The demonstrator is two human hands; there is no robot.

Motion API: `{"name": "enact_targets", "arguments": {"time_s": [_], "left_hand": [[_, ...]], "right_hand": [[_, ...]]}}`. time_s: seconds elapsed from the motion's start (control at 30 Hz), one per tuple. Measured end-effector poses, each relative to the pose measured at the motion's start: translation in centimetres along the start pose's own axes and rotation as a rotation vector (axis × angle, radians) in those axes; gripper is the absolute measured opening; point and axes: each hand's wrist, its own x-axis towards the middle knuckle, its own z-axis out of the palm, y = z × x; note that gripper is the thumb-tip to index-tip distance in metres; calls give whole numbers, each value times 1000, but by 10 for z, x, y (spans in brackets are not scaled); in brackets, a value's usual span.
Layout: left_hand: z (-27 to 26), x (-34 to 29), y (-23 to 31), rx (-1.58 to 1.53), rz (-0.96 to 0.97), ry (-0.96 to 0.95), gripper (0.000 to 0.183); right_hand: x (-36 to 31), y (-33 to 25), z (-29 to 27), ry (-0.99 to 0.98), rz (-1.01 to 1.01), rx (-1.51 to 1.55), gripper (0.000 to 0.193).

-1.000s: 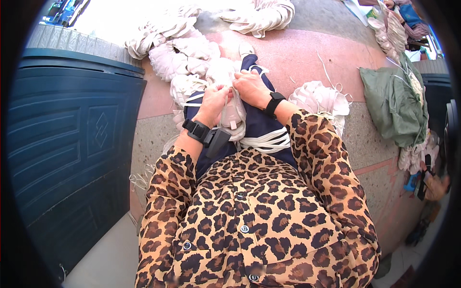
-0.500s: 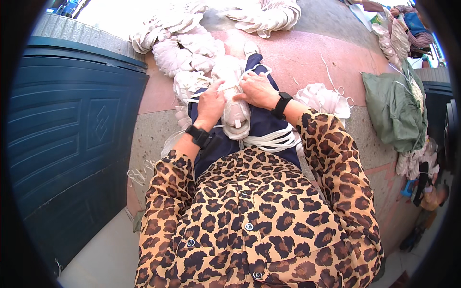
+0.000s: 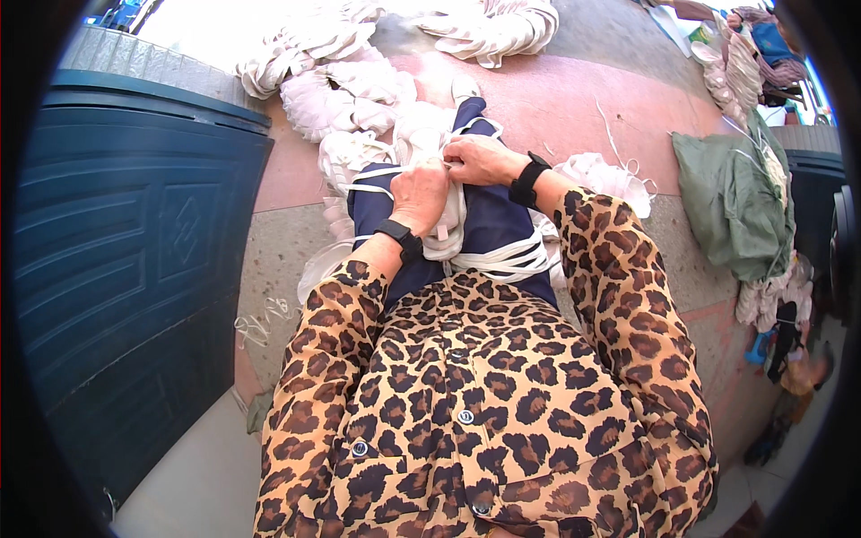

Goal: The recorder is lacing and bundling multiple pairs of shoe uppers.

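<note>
Beside a dark blue door [image 3: 148, 242], wearing a leopard-print shirt [image 3: 511, 394] and navy trousers [image 3: 502, 220], with a pale shoe [image 3: 445, 242] lying between the thighs, more covered than half a second ago. Since then, brought the left hand [image 3: 420, 195] across it, curled fist-like, close against the right hand [image 3: 484, 160], likewise bent-fingered; cannot tell whether pinching anything, without clear sight of fingertips. Still with thin white strips [image 3: 507, 263] looped over the right thigh.
</note>
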Motion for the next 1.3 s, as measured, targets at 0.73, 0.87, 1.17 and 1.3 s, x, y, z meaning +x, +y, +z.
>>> {"name": "enact_targets", "arguments": {"time_s": [0.73, 0.87, 1.17, 1.3], "left_hand": [[-72, -41, -70, -1009, -266, -315, 18], [-52, -22, -80, -1067, -253, -164, 21], [-13, -8, -63, -332, -174, 52, 21], [-14, -2, -56, -277, -130, 84, 23]], "right_hand": [[-60, -131, 28, -170, -571, -83, 8], [-22, -109, 18, 76, -131, -120, 10], [26, -42, 22, 151, 168, -88, 26], [29, -44, 24, 168, 271, -8, 28]]}}
